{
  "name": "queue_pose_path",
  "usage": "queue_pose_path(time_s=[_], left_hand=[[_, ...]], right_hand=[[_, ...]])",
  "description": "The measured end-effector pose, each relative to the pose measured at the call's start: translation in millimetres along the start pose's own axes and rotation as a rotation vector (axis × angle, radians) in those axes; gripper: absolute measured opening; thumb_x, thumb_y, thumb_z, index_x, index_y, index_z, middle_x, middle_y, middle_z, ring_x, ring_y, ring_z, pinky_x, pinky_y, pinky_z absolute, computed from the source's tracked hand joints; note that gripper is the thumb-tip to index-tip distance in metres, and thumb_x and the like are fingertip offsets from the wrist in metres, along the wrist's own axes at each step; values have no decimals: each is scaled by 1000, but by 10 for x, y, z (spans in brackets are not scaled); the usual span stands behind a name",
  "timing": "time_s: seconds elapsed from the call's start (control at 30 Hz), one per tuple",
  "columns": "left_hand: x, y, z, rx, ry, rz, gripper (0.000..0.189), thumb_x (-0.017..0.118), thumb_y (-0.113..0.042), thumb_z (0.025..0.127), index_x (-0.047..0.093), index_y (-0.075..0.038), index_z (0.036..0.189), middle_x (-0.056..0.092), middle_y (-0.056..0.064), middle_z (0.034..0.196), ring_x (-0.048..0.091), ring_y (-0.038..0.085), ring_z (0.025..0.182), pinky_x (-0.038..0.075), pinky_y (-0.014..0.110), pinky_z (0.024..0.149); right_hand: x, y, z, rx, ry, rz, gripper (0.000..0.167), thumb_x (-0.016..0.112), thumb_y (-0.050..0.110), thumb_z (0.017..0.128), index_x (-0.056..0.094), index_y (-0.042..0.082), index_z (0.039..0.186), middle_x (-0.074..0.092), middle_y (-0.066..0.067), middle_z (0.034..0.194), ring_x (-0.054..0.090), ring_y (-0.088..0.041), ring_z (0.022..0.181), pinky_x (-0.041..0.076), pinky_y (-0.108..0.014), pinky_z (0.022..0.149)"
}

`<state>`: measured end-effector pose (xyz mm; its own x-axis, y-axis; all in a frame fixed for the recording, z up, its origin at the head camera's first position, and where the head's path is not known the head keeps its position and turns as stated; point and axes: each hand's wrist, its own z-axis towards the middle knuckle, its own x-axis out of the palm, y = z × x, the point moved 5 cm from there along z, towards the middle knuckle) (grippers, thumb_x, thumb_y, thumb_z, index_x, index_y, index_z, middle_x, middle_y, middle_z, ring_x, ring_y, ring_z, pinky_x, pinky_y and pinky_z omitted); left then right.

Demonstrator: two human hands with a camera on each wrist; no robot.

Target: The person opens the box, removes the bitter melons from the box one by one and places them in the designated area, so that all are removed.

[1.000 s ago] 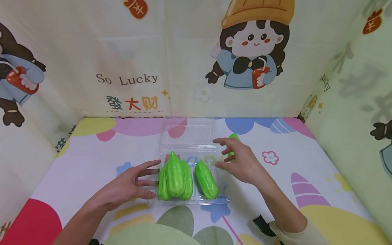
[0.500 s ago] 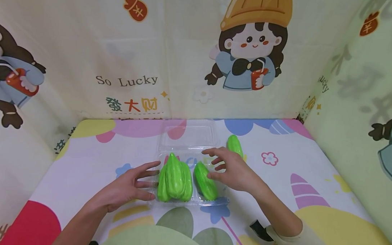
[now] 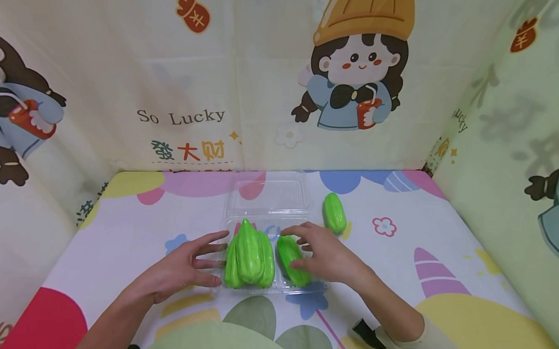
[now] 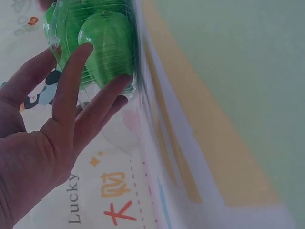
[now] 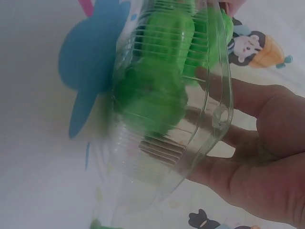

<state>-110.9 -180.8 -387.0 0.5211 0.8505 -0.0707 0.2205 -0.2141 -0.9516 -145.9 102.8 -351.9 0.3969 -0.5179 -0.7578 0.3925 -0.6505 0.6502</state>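
Note:
A clear plastic clamshell box (image 3: 268,192) lies with its lid folded back, away from me. Several green, ridged toy vegetables, elongated with a pointed tip, are in it: a stack (image 3: 250,253) in the left compartment and one vegetable (image 3: 288,252) in the right. My left hand (image 3: 179,268) is spread beside the box's left wall, fingertips right at it in the left wrist view. Over the right compartment hovers my right hand (image 3: 325,253), thumb and fingers parted on either side of the single vegetable, partly covering it. In the right wrist view, its fingers (image 5: 238,93) reach over the rim.
Another green vegetable (image 3: 335,213) lies on the patterned tablecloth (image 3: 396,276), behind and right of the box. A printed fabric backdrop (image 3: 265,66) stands along the table's far edge, with more fabric at both sides.
My right hand has moved left and toward me, from beside the loose vegetable to over the box's right compartment. The loose vegetable now shows fully. My left hand has stayed in place.

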Motion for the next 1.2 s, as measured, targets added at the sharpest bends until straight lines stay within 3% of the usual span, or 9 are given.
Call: queue_pose_path(time_s=[0.23,0.63,0.93,1.2], left_hand=[[6,14,-8,-1,10,-12,101,82,-3,85,24,-14,166,28,30,167,50,49,141,60,44,91],[11,17,-20,3,17,-19,100,81,-3,86,23,-14,167,28,29,167,51,46,141,60,45,91],[2,8,-22,5,4,-7,99,81,-4,86,24,-15,166,29,29,166,52,46,140,60,43,91],[4,-10,-16,-1,6,6,100,81,-5,86,23,-14,167,27,30,167,48,50,142,60,44,93]], right_hand=[[70,46,-17,-9,8,-138,60,89,11,80,67,11,136,64,-11,137,62,-32,126,53,-48,103],[192,74,-32,-12,98,-155,72,90,9,76,64,13,142,60,-15,146,56,-38,137,48,-53,110],[163,87,-20,-80,67,-176,68,85,0,75,65,12,139,64,-11,140,59,-32,131,51,-49,106],[150,82,-22,-78,45,-146,61,84,3,77,68,14,135,66,-9,136,60,-32,130,51,-49,106]])
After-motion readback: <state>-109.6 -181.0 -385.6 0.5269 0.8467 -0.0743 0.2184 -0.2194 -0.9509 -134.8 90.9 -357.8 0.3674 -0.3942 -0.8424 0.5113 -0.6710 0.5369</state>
